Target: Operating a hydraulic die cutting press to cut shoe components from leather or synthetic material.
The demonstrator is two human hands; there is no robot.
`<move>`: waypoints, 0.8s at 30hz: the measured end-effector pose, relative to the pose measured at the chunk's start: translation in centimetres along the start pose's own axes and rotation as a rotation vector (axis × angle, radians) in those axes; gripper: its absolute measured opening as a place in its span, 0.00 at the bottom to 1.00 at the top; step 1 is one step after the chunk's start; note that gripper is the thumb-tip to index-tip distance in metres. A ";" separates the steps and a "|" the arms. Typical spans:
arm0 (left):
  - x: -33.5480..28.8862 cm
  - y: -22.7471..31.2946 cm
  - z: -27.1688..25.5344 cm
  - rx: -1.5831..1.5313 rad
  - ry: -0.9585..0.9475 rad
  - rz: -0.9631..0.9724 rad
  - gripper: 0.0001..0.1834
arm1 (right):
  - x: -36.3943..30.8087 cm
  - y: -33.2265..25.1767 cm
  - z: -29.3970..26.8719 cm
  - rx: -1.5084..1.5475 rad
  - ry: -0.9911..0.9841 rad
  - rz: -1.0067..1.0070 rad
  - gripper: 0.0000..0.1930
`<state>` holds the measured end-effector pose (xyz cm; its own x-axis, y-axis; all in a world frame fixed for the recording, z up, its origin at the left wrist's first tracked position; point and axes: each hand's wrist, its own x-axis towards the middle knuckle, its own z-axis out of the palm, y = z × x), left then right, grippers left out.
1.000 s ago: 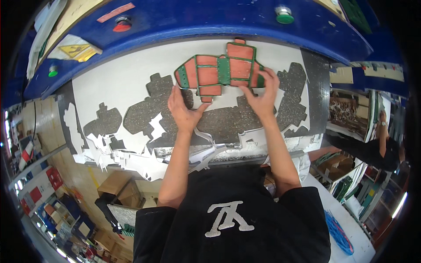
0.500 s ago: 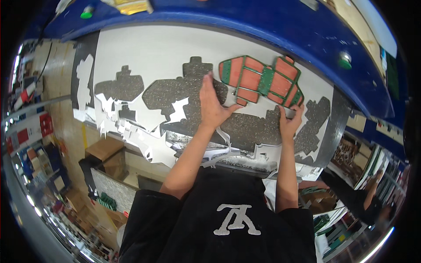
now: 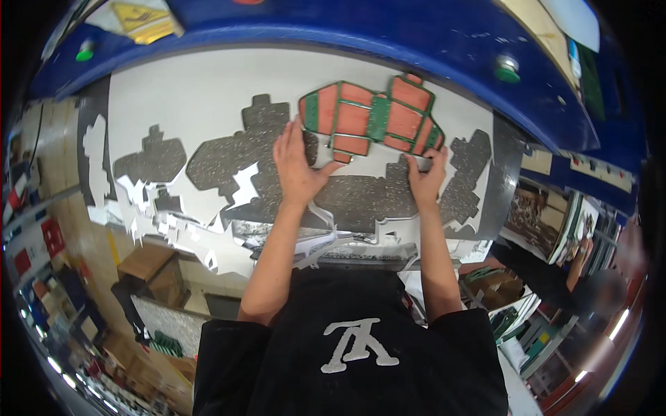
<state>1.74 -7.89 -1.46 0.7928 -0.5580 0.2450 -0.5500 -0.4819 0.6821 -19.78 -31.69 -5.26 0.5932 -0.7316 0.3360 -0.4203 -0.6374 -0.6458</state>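
A cutting die (image 3: 378,118) with green frame bars and red-pink pads lies on the far part of a white sheet (image 3: 187,80). My left hand (image 3: 298,170) is at its left side. The fingers reach up by the die's left tip, and the thumb rests at the small lower tab. At the die's lower right corner, my right hand (image 3: 427,180) grips the edge between thumb and fingers. Dark speckled cutouts (image 3: 232,156) show where pieces of the sheet are gone. Part of the dark surface is hidden under my left hand.
Torn white scraps (image 3: 187,239) hang over the near left edge. Beyond the sheet runs a blue machine beam (image 3: 291,35) with green buttons, one of them a round button (image 3: 507,68). A cardboard box (image 3: 149,263) stands below left. Another person (image 3: 541,277) is at the right.
The whole view has shifted and turned a little, so the table appears farther left. My left fingers have come closer to the die's left tip. My right hand keeps its grip on the corner.
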 end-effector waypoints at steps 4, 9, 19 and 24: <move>0.0 0.4 0.3 0.007 -0.033 0.030 0.76 | 1.4 -1.8 -0.2 0.138 0.077 -0.028 0.38; 0.8 2.1 1.3 0.176 -0.060 -0.029 0.83 | 4.3 -4.3 -3.6 0.258 -0.213 0.214 0.54; 1.7 0.2 -0.1 -0.037 -0.121 0.155 0.58 | -10.9 -10.8 -6.1 0.132 -0.317 -0.062 0.27; -0.4 -0.8 -3.0 -0.094 -0.230 0.038 0.81 | -1.3 -7.1 -4.2 0.045 0.065 0.051 0.32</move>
<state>2.64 -5.22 -0.02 0.6855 -0.7188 0.1158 -0.5428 -0.3986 0.7393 -20.44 -27.25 1.80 0.5253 -0.7781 0.3444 -0.4172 -0.5883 -0.6927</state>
